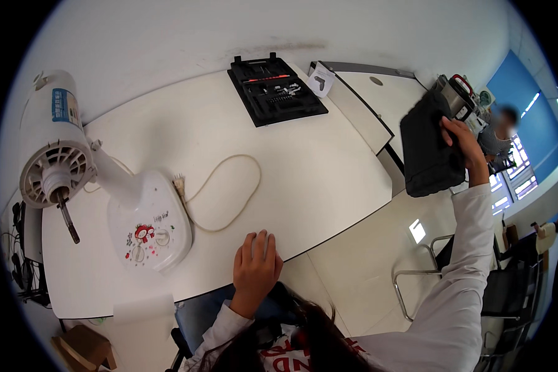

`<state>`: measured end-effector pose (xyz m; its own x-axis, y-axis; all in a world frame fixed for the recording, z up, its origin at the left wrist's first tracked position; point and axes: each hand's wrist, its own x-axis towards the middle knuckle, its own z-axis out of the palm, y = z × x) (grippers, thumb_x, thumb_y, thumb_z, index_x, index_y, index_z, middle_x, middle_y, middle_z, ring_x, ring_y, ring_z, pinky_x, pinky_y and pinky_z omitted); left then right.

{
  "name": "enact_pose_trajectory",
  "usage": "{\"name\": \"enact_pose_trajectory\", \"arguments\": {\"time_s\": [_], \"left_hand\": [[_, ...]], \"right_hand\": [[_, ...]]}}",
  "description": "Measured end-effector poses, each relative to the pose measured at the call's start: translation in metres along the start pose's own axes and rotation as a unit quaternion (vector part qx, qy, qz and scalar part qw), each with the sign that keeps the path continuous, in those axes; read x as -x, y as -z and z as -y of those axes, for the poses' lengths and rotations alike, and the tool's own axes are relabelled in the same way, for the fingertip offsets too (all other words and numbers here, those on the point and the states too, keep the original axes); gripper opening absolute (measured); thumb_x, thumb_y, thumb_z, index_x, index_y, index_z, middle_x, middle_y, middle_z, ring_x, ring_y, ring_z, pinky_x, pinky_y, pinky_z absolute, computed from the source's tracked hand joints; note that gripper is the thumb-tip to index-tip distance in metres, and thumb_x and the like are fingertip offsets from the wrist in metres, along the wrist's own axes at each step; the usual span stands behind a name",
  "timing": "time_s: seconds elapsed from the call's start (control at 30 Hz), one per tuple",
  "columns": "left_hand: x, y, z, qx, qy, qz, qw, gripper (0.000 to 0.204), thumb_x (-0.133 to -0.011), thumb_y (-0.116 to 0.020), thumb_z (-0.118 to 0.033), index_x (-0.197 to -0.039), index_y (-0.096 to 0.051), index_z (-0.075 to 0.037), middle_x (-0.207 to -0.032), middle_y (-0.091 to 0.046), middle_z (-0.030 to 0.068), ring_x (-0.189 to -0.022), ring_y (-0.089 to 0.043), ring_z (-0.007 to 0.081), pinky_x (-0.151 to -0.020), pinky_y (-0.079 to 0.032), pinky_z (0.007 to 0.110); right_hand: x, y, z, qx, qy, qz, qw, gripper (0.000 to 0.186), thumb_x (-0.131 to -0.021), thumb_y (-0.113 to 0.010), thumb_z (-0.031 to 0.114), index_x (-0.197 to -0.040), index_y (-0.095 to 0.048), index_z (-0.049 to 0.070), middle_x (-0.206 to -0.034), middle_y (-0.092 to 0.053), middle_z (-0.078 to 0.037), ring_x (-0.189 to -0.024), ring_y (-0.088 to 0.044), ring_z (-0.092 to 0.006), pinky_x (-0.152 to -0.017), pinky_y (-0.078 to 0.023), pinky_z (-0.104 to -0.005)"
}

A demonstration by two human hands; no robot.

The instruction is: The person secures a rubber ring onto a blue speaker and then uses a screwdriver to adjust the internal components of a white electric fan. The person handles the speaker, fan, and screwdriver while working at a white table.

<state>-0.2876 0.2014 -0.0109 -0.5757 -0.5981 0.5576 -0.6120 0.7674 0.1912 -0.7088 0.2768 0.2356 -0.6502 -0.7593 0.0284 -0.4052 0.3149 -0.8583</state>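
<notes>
My right hand (463,140) is raised off to the right, wrapped round the edge of a black plastic case (425,149). The case hangs in the air beyond the table's right edge, and whether anything is inside is hidden. My left hand (256,266) lies on the white table (291,192) at its near edge, fingers stretched out, holding nothing. Against the back wall a black tool tray (279,92) lies on the table with several small metal bits and parts in it. On the left stands a white table fan (146,217), its shaft bare, without blades or grille.
The fan's pale cord (257,180) loops across the table, its plug (178,184) beside the base. A printed leaflet (320,79) is next to the tray. Chairs (508,285) stand at the right, with another person (499,133) beyond. A cardboard box (84,348) sits on the floor.
</notes>
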Motion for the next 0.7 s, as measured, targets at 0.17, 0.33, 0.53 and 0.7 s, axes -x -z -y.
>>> {"name": "enact_pose_trajectory", "arguments": {"time_s": [0.17,0.33,0.53,0.7], "left_hand": [[-0.007,0.014,0.001,0.109,0.014,0.024,0.994,0.039,-0.078,-0.060,-0.010,-0.116,-0.056,-0.004,-0.118,-0.055,0.0130,-0.112,-0.050,0.0325,-0.089,-0.044,0.040],[-0.004,0.029,0.015,0.231,0.046,0.050,0.971,0.051,-0.076,-0.063,-0.006,-0.124,-0.050,-0.003,-0.125,-0.049,0.0161,-0.118,-0.045,0.0363,-0.096,-0.040,0.043],[-0.005,0.050,0.031,0.279,0.064,0.040,0.957,0.061,-0.076,-0.064,-0.006,-0.133,-0.043,-0.005,-0.130,-0.045,0.0170,-0.121,-0.042,0.0372,-0.100,-0.038,0.043],[-0.033,0.063,0.042,0.231,0.021,-0.025,0.973,0.068,-0.075,-0.070,-0.012,-0.136,-0.041,-0.007,-0.135,-0.044,0.0125,-0.123,-0.042,0.0343,-0.099,-0.039,0.041]], "right_hand": [[0.007,-0.048,0.020,0.162,0.109,0.059,0.979,0.045,-0.096,-0.047,0.043,-0.087,-0.060,0.000,-0.049,-0.043,0.003,-0.046,-0.038,-0.0059,-0.049,-0.029,-0.0225],[0.022,-0.117,0.042,0.265,0.200,0.049,0.942,0.035,-0.093,-0.053,0.038,-0.088,-0.057,0.004,-0.053,-0.051,-0.008,-0.047,-0.050,-0.0164,-0.049,-0.037,-0.0307],[0.035,-0.174,0.027,0.515,0.448,-0.030,0.730,0.027,-0.086,-0.061,0.036,-0.087,-0.055,0.010,-0.055,-0.056,-0.010,-0.052,-0.057,-0.0314,-0.048,-0.042,-0.0401],[0.062,-0.202,0.000,0.504,0.544,0.025,0.670,0.028,-0.080,-0.068,0.034,-0.080,-0.051,0.012,-0.053,-0.053,-0.004,-0.052,-0.056,-0.0226,-0.048,-0.043,-0.0345]]}}
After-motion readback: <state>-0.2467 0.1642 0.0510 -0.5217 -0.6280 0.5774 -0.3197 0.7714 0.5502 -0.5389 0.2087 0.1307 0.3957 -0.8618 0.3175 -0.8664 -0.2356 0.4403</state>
